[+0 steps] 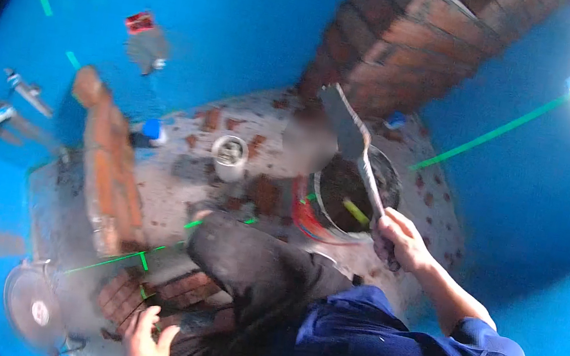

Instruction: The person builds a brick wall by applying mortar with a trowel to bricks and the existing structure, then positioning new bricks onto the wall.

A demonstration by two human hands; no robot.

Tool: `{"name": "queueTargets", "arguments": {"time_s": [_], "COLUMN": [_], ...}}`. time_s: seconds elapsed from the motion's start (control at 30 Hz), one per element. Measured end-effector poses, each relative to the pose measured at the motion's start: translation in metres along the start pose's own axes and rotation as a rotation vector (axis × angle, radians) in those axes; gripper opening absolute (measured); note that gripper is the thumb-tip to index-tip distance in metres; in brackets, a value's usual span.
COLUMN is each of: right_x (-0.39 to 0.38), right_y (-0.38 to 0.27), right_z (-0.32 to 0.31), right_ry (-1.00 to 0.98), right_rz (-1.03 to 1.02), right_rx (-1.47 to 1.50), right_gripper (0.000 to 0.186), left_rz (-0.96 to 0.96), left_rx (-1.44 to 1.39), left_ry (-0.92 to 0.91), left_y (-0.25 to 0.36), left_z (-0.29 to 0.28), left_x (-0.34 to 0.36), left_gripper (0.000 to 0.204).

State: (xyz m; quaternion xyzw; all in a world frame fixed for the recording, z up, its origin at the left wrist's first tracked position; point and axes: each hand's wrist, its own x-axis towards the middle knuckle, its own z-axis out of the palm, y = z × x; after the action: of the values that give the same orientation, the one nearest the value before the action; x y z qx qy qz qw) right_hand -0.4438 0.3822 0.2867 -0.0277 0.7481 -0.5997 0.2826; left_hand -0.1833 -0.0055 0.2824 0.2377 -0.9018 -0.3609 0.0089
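Note:
My right hand (pixel 399 241) is closed round the handle of a bricklayer's knife (pixel 346 124), a long tool with a flat grey blade. The blade points up and away, above the rim of a round tub (pixel 314 199) with dark contents. A yellow object (pixel 356 212) shows inside the tub, below the tool's handle. At the lower left, my left hand (pixel 146 341) is open with its fingers apart, and I see nothing in it. It is nearest to several reddish-brown bricks (pixel 191 288) beside my bent leg; I cannot tell whether it touches them.
A tall brick structure (pixel 392 54) stands at the far right, and a low brick wall (pixel 108 152) at the left. A white bucket (pixel 228 172) stands between the low wall and the tub. A round dark disc (pixel 30 302) is at the lower left. Brick-coloured fragments litter the floor.

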Motion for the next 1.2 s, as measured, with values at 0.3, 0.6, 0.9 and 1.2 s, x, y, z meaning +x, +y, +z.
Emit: {"name": "queueTargets", "arguments": {"time_s": [0.3,0.6,0.9,1.2], "right_x": [-0.127,-0.148,0.109,0.215], "right_y": [0.204,0.194,-0.097,-0.129], "right_z": [-0.054,-0.144,0.106,0.538], "right_ry": [0.241,0.250,-0.067,-0.842], "right_rz": [0.239,0.296,-0.442,0.223], "right_rx": [-0.804,-0.956,-0.931,-0.097], "right_gripper": [0.029,0.019,0.031,0.021], "left_rz": [0.070,0.234,0.321,0.137], "left_rx": [0.096,0.081,-0.064,-0.014], "left_ry": [-0.059,-0.047,0.183,0.220], "left_y": [-0.008,0.004,-0.002,-0.047], "left_z": [-0.001,0.009,0.014,-0.004], "left_x": [-0.015,-0.062,-0.075,-0.075], "left_gripper": [0.050,0.038,0.053,0.057]}}
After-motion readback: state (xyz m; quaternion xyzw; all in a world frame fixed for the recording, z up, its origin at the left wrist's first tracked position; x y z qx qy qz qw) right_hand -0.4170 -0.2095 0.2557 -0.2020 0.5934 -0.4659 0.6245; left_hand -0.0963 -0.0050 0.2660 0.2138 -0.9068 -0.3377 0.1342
